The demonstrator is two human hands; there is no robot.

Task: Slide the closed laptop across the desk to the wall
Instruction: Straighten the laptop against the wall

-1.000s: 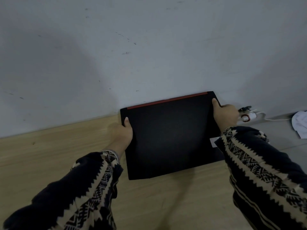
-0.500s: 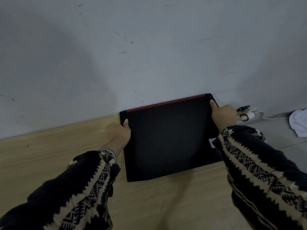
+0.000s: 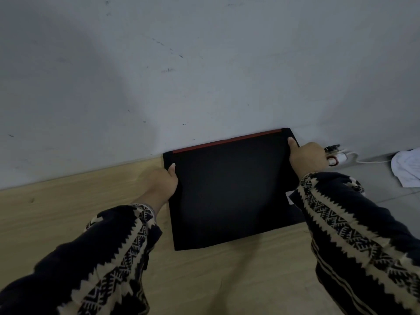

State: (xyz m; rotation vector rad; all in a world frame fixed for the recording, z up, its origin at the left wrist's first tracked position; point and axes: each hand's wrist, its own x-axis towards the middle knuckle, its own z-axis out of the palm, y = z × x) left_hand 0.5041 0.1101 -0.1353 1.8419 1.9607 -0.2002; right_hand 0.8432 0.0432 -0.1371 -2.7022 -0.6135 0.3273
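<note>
A closed black laptop with a red strip along its far edge lies flat on the light wooden desk. Its far edge rests against the grey wall. My left hand grips the laptop's left side, thumb on the lid. My right hand grips the right side near the far corner, thumb on top. Both arms wear dark patterned sleeves; the right sleeve hides the laptop's near right corner.
To the right of the laptop lie a small white and red device with a white cable along the wall. A crumpled white cloth lies at the far right on a grey surface.
The laptop stays against the wall with both hands on its sides. Only the view has shifted slightly.
</note>
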